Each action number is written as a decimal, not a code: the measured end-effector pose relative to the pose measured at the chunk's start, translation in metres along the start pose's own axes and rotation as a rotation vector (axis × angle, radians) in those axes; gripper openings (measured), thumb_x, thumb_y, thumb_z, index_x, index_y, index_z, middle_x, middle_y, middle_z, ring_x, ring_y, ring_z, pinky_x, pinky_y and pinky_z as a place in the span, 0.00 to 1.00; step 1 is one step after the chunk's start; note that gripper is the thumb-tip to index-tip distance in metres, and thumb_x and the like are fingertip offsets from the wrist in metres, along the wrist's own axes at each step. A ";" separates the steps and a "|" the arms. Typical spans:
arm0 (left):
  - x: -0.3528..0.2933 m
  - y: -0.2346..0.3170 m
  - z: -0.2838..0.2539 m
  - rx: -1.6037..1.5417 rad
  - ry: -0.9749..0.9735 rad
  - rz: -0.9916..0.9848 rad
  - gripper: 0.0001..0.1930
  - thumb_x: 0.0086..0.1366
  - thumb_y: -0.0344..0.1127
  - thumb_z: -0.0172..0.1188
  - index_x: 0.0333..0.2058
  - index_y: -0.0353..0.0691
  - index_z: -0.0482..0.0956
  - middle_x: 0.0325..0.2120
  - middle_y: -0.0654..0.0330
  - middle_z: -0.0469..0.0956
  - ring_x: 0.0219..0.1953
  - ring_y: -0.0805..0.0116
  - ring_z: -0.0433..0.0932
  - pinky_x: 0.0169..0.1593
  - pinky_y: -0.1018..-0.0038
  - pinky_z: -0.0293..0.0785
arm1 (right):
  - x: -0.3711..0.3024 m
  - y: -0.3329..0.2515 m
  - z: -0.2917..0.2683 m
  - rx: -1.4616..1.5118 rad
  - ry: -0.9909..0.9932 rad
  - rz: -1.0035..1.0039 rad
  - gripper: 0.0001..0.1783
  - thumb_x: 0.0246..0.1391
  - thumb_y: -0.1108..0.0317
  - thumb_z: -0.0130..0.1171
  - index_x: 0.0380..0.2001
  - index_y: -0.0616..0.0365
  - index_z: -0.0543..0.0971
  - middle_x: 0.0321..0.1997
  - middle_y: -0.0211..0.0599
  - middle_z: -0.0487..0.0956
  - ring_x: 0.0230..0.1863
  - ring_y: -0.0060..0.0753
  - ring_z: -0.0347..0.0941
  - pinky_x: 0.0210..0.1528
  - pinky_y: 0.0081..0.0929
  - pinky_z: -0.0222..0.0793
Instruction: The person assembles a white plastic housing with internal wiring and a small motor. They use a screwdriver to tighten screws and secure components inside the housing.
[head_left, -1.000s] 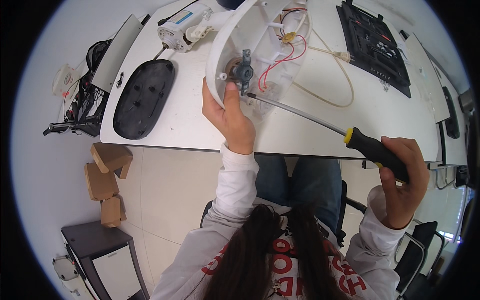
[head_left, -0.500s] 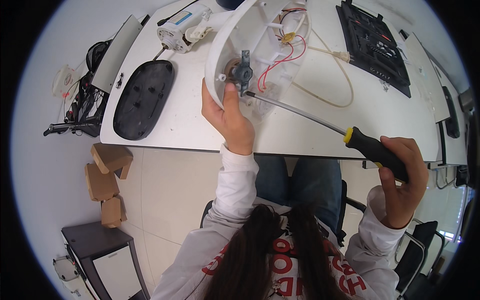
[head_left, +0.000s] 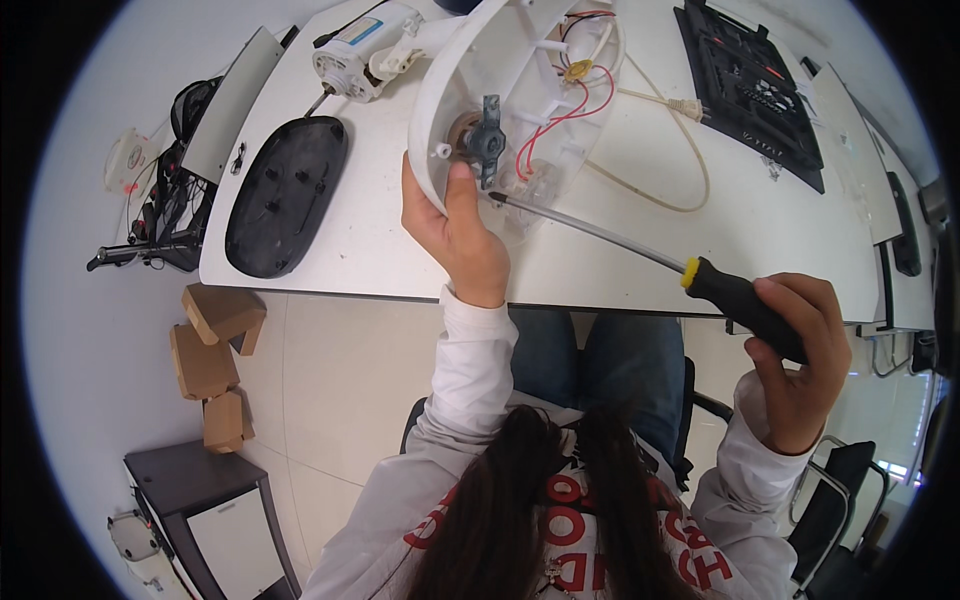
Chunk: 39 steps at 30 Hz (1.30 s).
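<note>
White plastic housing (head_left: pixel 520 100) is held tilted on the white surface (head_left: pixel 400 250), near its middle, open side toward the camera. Left to right: tangled cables (head_left: pixel 160 215) at the surface's left end; grey panel (head_left: pixel 232 105); black oval cover (head_left: pixel 285 195) lying flat; small white motor (head_left: pixel 360 50) behind it. Left hand (head_left: pixel 455 235) is closed on the housing's lower rim, thumb beside a dark metal bracket (head_left: pixel 487 140). Red wires (head_left: pixel 565 110) are seen inside. Long screwdriver (head_left: pixel 640 255) is pointed with its tip at the housing's lower inside; its black handle is held in the right hand's (head_left: pixel 800 370) closed grip. Black grille (head_left: pixel 750 85) lies far right.
</note>
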<state>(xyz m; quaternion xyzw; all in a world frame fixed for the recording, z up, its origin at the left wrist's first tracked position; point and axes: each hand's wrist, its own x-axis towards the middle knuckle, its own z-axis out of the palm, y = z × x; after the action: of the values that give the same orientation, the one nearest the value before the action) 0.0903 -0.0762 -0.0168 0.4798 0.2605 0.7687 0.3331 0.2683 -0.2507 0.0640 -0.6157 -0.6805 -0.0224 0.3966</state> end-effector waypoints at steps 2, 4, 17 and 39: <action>0.000 0.001 -0.001 0.005 -0.007 -0.003 0.14 0.59 0.29 0.48 0.42 0.27 0.70 0.35 0.57 0.74 0.36 0.73 0.69 0.41 0.80 0.64 | -0.001 0.001 -0.003 -0.002 0.019 -0.008 0.24 0.29 0.72 0.67 0.38 0.56 0.77 0.35 0.38 0.74 0.32 0.34 0.73 0.29 0.22 0.69; 0.000 0.002 0.002 -0.005 -0.015 -0.021 0.14 0.59 0.29 0.48 0.42 0.27 0.69 0.35 0.57 0.74 0.36 0.73 0.69 0.42 0.80 0.64 | -0.002 0.001 -0.006 -0.017 0.053 0.003 0.24 0.30 0.73 0.67 0.38 0.56 0.77 0.35 0.39 0.74 0.32 0.33 0.73 0.30 0.22 0.68; 0.000 0.001 -0.002 -0.020 -0.015 -0.010 0.15 0.59 0.29 0.47 0.43 0.27 0.69 0.37 0.56 0.73 0.37 0.73 0.69 0.43 0.80 0.64 | -0.002 0.005 -0.001 0.037 0.017 0.021 0.22 0.33 0.68 0.66 0.38 0.57 0.77 0.36 0.39 0.74 0.32 0.32 0.73 0.30 0.21 0.68; 0.002 -0.003 0.000 -0.056 -0.034 -0.003 0.14 0.59 0.30 0.48 0.42 0.28 0.69 0.34 0.59 0.73 0.33 0.76 0.67 0.39 0.82 0.62 | -0.012 -0.031 0.002 -0.332 0.026 -0.254 0.19 0.30 0.66 0.68 0.33 0.44 0.80 0.39 0.30 0.75 0.29 0.28 0.64 0.26 0.20 0.63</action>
<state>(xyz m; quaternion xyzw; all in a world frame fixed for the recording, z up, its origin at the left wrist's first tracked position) 0.0908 -0.0730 -0.0175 0.4828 0.2342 0.7669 0.3519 0.2398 -0.2670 0.0700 -0.5816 -0.7345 -0.1917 0.2924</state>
